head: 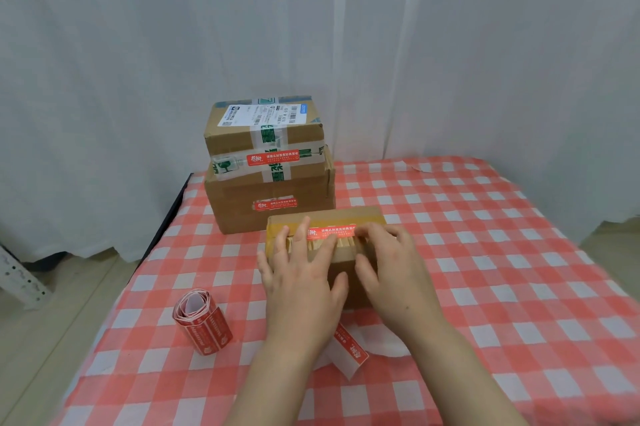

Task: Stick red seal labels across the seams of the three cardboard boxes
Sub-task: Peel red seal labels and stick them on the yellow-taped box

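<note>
A small cardboard box (346, 214) lies in front of me on the checked tablecloth. A red seal label (334, 231) lies along its top seam. My left hand (301, 269) rests flat on the box, fingers straight and touching the label's left end. My right hand (391, 263) presses the label's right end with straight fingers. Behind stand two stacked boxes: the upper box (263, 129) carries a red label (273, 157) at its lower edge, the lower box (270, 200) has a red label (275, 204) on its front.
A roll of red labels (202, 320) stands on the cloth to the left of my arms. A strip of labels on white backing (349, 349) lies under my wrists. The table's left edge (166, 217) drops to the floor; a white curtain hangs behind.
</note>
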